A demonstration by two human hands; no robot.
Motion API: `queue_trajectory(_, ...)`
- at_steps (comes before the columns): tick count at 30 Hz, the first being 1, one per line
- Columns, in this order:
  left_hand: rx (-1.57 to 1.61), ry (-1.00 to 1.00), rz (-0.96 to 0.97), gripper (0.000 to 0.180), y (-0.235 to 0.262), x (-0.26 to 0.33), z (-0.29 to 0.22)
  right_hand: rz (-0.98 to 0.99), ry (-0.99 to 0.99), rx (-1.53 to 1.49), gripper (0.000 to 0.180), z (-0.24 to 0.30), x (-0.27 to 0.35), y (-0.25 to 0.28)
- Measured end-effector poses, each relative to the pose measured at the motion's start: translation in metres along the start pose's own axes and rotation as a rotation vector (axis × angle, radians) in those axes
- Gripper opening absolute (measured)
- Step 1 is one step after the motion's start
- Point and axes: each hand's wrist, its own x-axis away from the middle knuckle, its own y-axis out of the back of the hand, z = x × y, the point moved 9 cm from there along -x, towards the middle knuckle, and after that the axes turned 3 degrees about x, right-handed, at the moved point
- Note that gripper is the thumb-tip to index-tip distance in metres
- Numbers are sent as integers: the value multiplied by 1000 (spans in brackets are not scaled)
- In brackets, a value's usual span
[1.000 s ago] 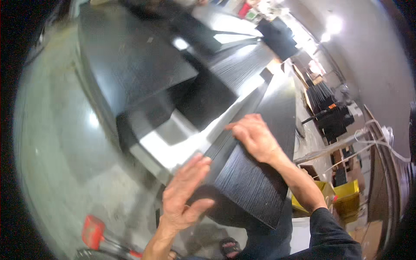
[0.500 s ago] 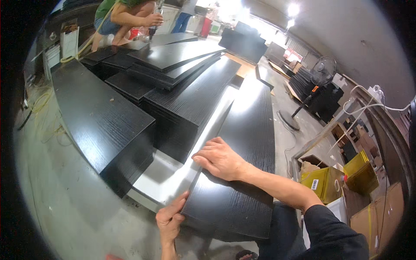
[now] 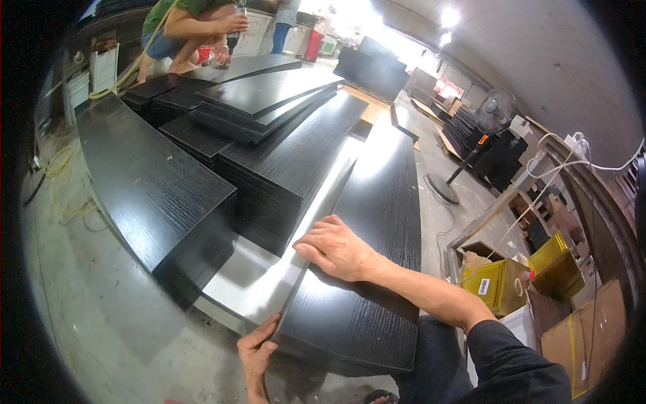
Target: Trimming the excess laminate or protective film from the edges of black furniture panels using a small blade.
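Note:
A long black wood-grain panel (image 3: 356, 316) lies on top of a stack directly in front of me, running away toward the back. My right hand (image 3: 336, 250) rests over its left edge, fingers curled and pressed together, the thumb pointing left. Whether anything small is under those fingers is hidden. At the near left corner of the same panel, my left hand (image 3: 257, 345) pinches the edge between fingers and thumb. Beside the hands, to the left, a white board (image 3: 245, 279) shows beneath the stacks.
More black panel stacks stand left (image 3: 161, 195) and centre (image 3: 289, 161). A crouching person (image 3: 195, 27) holds a dark tool (image 3: 233, 37) at the far left. On the right are a standing fan (image 3: 494, 111), yellow cans (image 3: 498, 286) and a cardboard box (image 3: 585, 330).
The view has shifted slightly. My left hand has slid a little along the edge toward the near corner; my right hand stays at nearly the same spot. The other person's second hand now shows lower down.

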Motion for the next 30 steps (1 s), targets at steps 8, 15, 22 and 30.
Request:
queue_trajectory(8,-97,93,-189,41,16,30,10,-32,13,-3,44,-2,1,3)
queue_trajectory(15,4,162,-402,39,35,55,47,-47,12,-1,43,-1,1,6)
queue_trajectory(22,-133,135,-364,38,44,57,37,2,-13,1,40,5,1,0)
queue_trajectory(30,-169,131,-259,24,38,27,32,-110,-21,45,30,-13,7,2)
